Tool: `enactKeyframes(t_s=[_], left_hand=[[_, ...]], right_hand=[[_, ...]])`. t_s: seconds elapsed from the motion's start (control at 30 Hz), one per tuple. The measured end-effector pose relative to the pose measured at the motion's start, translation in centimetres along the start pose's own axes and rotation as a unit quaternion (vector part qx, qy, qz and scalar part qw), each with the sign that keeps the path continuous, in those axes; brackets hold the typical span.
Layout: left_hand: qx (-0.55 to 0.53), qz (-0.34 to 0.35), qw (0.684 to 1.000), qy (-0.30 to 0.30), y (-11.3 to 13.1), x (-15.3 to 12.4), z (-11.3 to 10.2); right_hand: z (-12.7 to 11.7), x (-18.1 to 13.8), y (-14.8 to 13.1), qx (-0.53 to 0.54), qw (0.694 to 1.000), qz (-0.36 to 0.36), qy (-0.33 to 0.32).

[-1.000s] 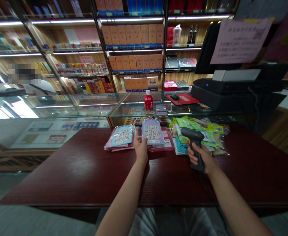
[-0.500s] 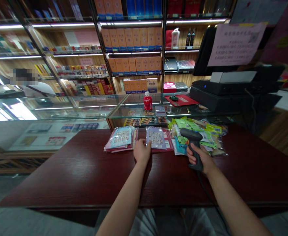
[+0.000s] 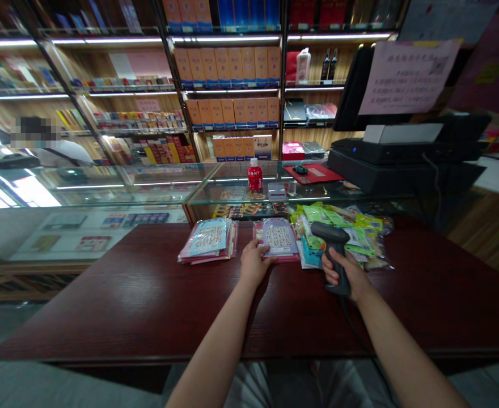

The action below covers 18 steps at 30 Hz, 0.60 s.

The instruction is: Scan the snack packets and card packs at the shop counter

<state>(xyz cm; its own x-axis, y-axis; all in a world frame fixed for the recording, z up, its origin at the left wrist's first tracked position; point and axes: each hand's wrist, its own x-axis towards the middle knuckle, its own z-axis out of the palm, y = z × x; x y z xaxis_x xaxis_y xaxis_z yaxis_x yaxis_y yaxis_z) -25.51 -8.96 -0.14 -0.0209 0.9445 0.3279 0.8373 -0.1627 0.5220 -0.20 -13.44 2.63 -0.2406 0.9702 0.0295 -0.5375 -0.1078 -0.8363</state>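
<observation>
My left hand (image 3: 254, 262) grips the near left corner of a purple sticker pack (image 3: 279, 236), which lies flat on the middle pile of packs on the dark red table (image 3: 126, 294). My right hand (image 3: 346, 273) is closed round the handle of a black barcode scanner (image 3: 333, 249), whose head points toward the packs. A second pile of pink and blue sticker packs (image 3: 209, 239) lies to the left of my left hand. Green and yellow packets (image 3: 347, 226) are heaped behind the scanner.
A glass counter (image 3: 156, 187) runs behind the table, with a red bottle (image 3: 255, 175) and a red mouse pad (image 3: 313, 173) on it. A black register (image 3: 402, 153) stands at the right. Shelves of boxes fill the back wall. A person sits far left.
My left hand has lowered the purple sticker pack from upright to flat on the middle pile and shifted slightly right. The scanner hand has barely moved.
</observation>
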Motion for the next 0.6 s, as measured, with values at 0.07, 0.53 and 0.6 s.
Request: enactKeyframes(t_s=[0.07,0.53,0.6], left_hand=[[0.000,0.002,1.000,0.002,0.0,0.0,0.0],[0.217,-0.224,0.943,0.112,-1.0,2.8,-8.6],[0.230,-0.293,0.925,0.080,-2.4,3.2,-10.6]], right_hand=[[-0.1,0.1,0.0,-0.001,1.000,0.000,0.000],[0.0,-0.2,0.1,-0.014,1.000,0.001,0.017],[0.0,-0.3,0.1,-0.014,1.000,0.001,0.017]])
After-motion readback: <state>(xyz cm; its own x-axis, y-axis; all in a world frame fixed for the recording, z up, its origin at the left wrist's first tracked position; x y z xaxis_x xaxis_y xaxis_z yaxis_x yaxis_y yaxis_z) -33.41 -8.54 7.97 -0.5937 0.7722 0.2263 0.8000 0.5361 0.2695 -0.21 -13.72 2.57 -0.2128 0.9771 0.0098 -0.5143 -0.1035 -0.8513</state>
